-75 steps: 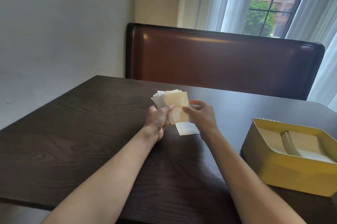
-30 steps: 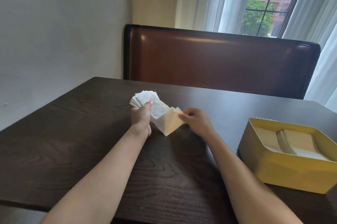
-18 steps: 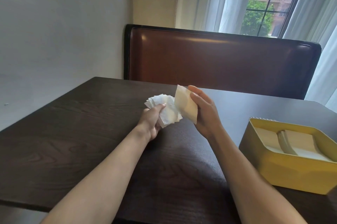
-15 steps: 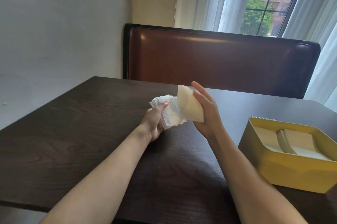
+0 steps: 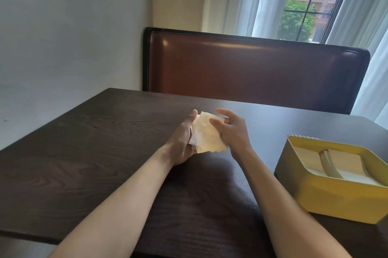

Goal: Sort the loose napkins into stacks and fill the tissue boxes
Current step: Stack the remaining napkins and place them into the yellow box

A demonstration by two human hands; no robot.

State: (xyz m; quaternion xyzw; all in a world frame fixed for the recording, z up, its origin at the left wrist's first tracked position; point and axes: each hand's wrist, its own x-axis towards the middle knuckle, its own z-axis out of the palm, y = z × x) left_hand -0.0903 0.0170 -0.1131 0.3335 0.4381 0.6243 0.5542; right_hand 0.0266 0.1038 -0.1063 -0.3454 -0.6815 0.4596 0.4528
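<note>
A stack of pale napkins (image 5: 206,134) is held between my two hands just above the dark table (image 5: 90,144). My left hand (image 5: 182,142) grips the stack from its left side, thumb up along the edge. My right hand (image 5: 232,129) presses its thumb and palm against the cream top napkin, fingers spread and mostly straight. A yellow tissue box (image 5: 336,196) stands open at the right, with folded napkins (image 5: 333,163) inside it.
A brown leather bench back (image 5: 252,68) runs along the far side of the table. A grey wall is at the left, and a curtained window (image 5: 302,1) is behind the bench. The table's near edge is close below my forearms.
My right hand has brought the single cream napkin down onto the stack in my left hand. The fanned stack has been squared together and lowered a little.
</note>
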